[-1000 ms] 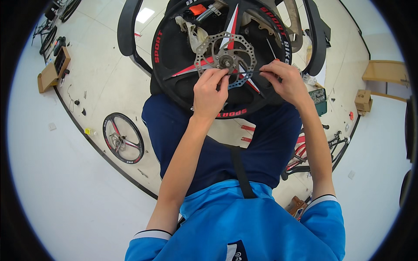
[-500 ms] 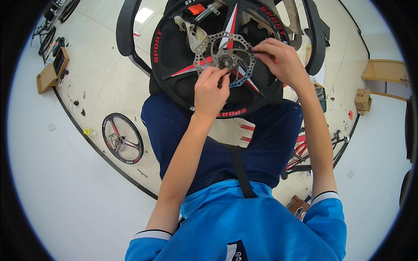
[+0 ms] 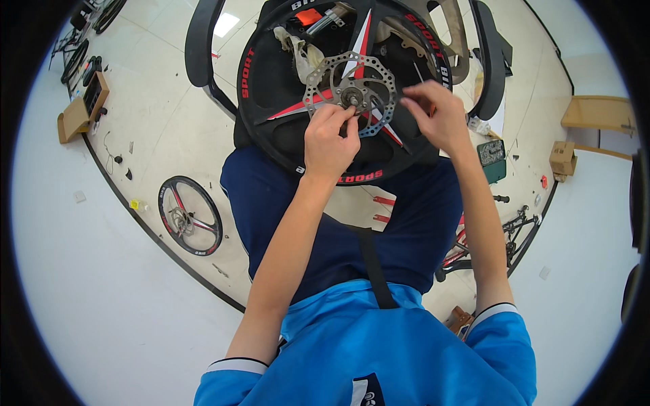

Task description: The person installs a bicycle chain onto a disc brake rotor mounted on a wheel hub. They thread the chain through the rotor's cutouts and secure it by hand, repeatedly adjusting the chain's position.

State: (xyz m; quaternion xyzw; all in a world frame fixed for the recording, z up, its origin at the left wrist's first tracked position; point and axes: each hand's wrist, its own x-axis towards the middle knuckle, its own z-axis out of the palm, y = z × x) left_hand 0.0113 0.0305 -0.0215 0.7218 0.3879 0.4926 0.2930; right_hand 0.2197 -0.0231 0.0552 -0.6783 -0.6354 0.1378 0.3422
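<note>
A black three-spoke bicycle wheel (image 3: 271, 111) with red and white spoke accents lies flat across my lap and a black chair seat. On its hub (image 3: 352, 98) sits a silver, drilled brake disc (image 3: 386, 74). My left hand (image 3: 330, 141) is closed at the near side of the hub, thumb and fingertips pinched beside the axle end; what they hold is hidden. To the right of the disc, over the wheel rim, my right hand (image 3: 437, 116) is open, thumb and index finger apart. Past its fingers shows a thin metal rod (image 3: 417, 71), apparently lying beneath the wheel's opening.
Chair armrests (image 3: 199, 47) flank the wheel. Through its openings show a crumpled pale glove or cloth (image 3: 298, 54) and an orange item (image 3: 309, 16). Another wheel (image 3: 190, 215) leans at the left wall. At right are a green case (image 3: 492, 161), a cardboard box (image 3: 562, 158) and a bicycle frame (image 3: 460, 252).
My right hand has moved off the disc's right edge, a little right and down, and its fingers have parted. The left hand stays at the hub. The wheel has shifted very slightly.
</note>
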